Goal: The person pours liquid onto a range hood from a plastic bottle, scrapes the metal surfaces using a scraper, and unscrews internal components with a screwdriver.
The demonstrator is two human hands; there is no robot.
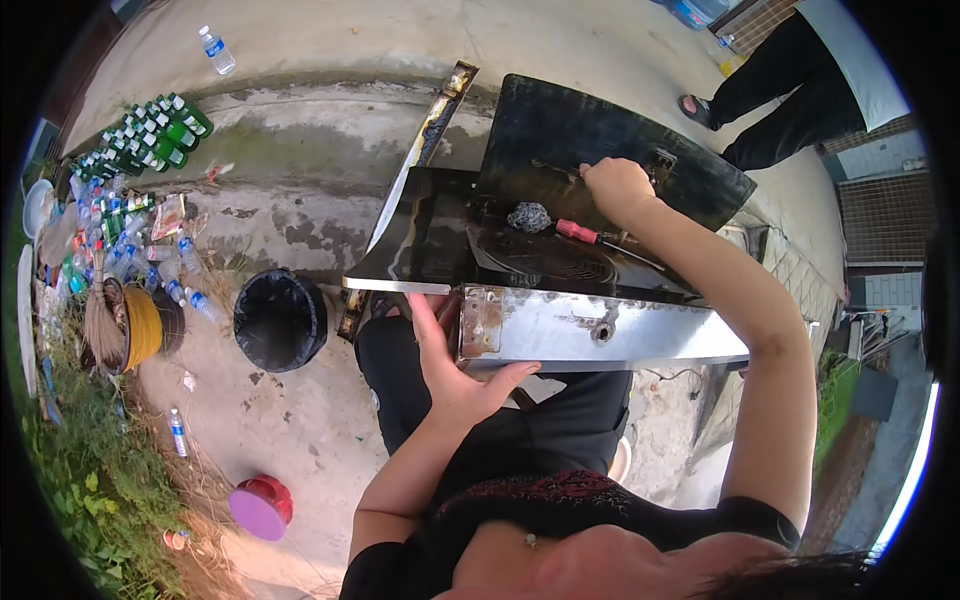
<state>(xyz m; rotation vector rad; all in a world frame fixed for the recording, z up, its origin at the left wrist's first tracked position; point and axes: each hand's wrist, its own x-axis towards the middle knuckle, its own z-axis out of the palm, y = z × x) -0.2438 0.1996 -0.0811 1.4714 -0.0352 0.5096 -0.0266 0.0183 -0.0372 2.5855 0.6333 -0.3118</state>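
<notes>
A large dark metal appliance (600, 325) with a silver side lies across my lap, its black panel (620, 150) standing up at the back. My left hand (458, 385) is spread against the near left corner, fingers under the dark surface's edge and thumb along the silver side. Over the black panel, my right hand (618, 190) is closed; what its fingers hold, if anything, is too small to make out. A ball of steel wool (528, 217) rests on the greasy dark surface, beside a screwdriver with a red handle (578, 232).
A rusty metal strip (430, 140) leans behind the appliance. At left are a black-lined bin (280, 320), green bottles (165, 135), plastic bottles (125, 255) and a pink stool (262, 507). Another person (800, 90) stands at the upper right.
</notes>
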